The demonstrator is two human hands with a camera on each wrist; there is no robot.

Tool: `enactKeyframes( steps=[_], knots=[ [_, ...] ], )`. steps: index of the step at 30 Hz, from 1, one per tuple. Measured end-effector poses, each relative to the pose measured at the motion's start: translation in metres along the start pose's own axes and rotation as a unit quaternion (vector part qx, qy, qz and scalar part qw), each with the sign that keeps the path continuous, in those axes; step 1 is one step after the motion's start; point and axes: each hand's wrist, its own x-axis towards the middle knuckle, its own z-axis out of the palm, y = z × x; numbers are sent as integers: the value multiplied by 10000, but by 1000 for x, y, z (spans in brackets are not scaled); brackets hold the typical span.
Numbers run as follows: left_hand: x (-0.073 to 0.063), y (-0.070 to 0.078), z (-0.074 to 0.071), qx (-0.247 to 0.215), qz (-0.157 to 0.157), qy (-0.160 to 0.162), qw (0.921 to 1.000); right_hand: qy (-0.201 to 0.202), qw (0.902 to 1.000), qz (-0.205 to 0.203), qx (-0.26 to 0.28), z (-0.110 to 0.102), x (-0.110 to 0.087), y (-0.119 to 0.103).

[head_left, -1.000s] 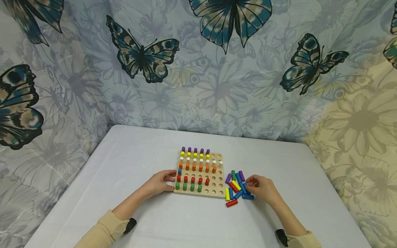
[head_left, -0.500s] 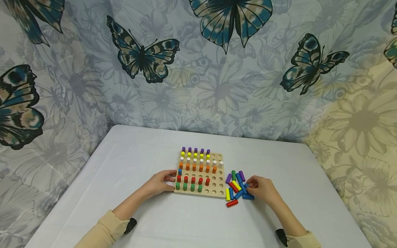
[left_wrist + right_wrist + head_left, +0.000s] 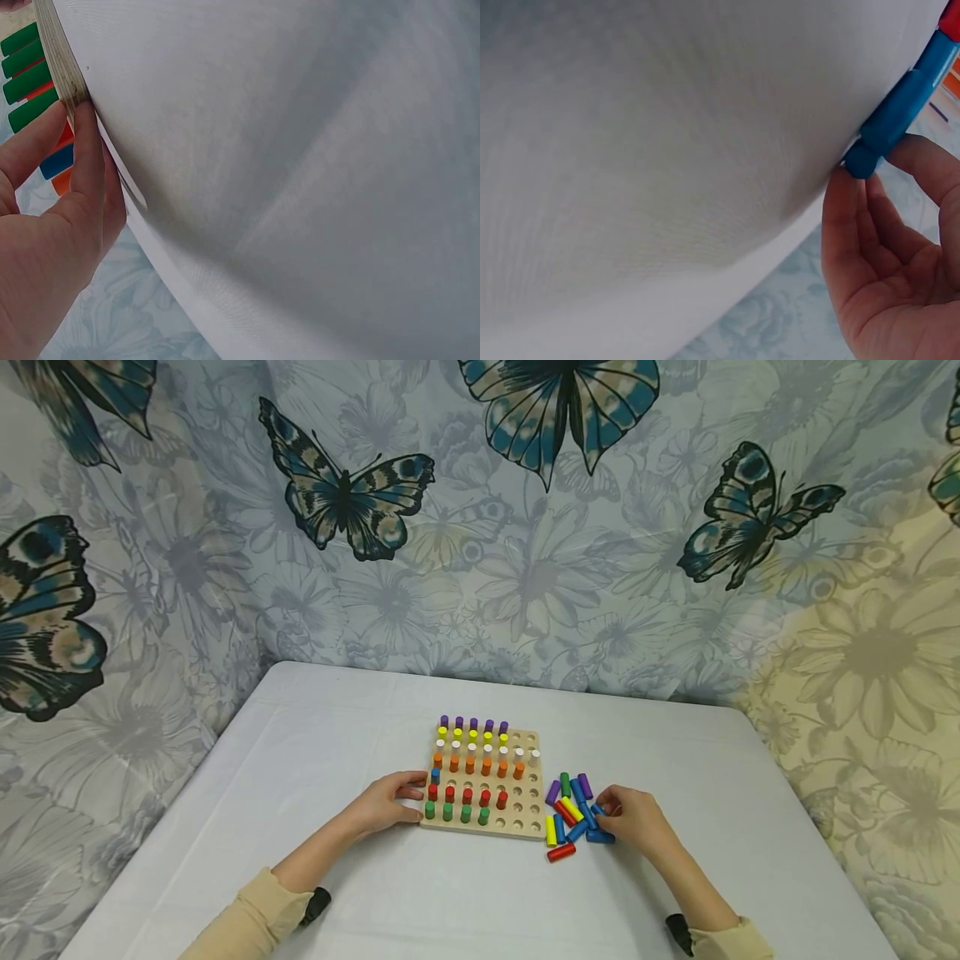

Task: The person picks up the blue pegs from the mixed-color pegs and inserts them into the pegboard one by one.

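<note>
The board (image 3: 508, 833) is pale, matt wood, its edge (image 3: 63, 56) streaked with layers. The loose pegs (image 3: 572, 810) at right look smooth and faintly glossy. The white tablecloth (image 3: 337, 718) looks matt and finely woven; the left sleeve (image 3: 240, 914) is matt cloth.

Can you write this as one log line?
left hand: touches pegboard | right hand: pinches blue peg | loose pegs: right of pegboard | white pegs: row full

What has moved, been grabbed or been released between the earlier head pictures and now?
Nothing visibly changed. The left hand stays at the left edge of the pale wooden pegboard, the right hand at a blue cylindrical peg in the loose pile of multicoloured cylindrical pegs. The upright coloured pegs keep their places.
</note>
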Motion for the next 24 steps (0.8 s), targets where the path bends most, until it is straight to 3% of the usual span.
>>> enactKeyframes(
  steps=[24],
  knots=[
    [1,-1,0,-2,49,-27,10000,313,9990,187,271,-2,-1,-9]
  ],
)
